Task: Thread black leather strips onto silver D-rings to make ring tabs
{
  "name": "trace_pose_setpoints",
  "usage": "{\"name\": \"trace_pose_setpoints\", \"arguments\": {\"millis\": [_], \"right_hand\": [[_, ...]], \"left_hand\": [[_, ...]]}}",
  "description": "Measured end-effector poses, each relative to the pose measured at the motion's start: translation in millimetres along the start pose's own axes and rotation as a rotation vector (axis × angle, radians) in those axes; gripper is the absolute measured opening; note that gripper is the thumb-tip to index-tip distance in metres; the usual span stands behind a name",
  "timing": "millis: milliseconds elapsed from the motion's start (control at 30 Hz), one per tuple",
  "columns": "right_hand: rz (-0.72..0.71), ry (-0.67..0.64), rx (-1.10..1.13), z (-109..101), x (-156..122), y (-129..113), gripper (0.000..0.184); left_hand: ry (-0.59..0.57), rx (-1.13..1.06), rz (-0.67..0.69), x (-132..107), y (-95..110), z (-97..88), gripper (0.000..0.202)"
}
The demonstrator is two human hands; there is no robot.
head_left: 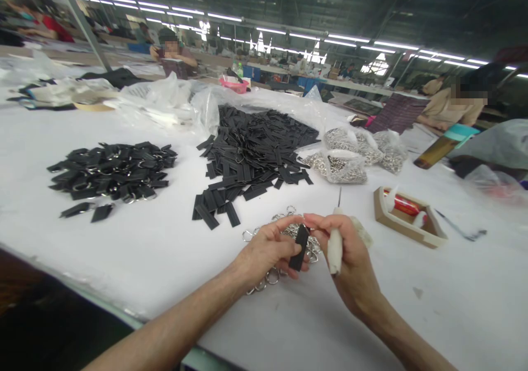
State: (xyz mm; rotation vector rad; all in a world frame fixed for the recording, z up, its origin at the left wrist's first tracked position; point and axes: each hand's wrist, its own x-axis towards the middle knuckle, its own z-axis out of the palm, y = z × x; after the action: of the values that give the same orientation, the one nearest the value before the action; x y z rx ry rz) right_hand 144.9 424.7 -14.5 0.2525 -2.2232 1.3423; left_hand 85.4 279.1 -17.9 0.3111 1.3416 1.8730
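Left hand (268, 247), grip clamped on a black strip (300, 254), seemingly steadies it while right hand (355, 253) clasps a pale-handled tool (335, 250), likely freeing fingertips (318, 220)

No word, number or brand can be read here. The red tube (406, 205), which lies in the small box (406, 230) on the tabletop (136, 261), is too small and too blurred for telling any letters.

Bare L hand (264, 247) & R hand (350, 253), forearms (187, 310) uncovered too, tapering twd wrists.
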Motion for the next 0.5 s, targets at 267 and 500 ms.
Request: {"name": "trace_pose_setpoints", "arguments": {"millis": [267,500], "right_hand": [[-0.401,-0.133,-0.29,-1.2,-0.2,7.2,0.006],[0.015,-0.115,0.06,-3.6,3.4,12.1,0.013]], "left_hand": [[-0.034,-0.021,-0.014,1.6,-4.7,-2.8,0.051],[-0.081,0.124,0.04,-2.5,0.8,-0.5,0.065]]}}
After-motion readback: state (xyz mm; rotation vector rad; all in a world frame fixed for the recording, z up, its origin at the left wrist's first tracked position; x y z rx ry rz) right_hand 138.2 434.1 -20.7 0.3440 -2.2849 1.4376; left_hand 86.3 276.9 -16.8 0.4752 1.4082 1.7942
